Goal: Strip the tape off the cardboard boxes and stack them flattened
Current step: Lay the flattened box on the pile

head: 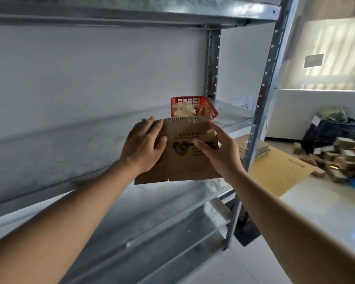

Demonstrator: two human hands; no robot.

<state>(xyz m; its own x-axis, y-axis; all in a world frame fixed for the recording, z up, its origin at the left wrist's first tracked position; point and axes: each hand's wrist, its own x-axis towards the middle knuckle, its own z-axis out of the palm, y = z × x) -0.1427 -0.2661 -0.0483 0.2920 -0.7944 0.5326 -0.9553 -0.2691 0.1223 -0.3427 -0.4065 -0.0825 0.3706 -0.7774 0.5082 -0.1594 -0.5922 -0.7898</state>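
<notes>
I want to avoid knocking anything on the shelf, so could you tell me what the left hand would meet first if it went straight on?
Probably the white back wall; the left hand points past the red basket, though depth is unclear.

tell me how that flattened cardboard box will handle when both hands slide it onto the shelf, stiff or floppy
The flattened cardboard box likely stays fairly stiff: it juts past the metal shelf edge without drooping. It probably hinges at the slit between its flaps. It looks light, since the left hand and right hand steady it with nearly straight fingers.
</notes>
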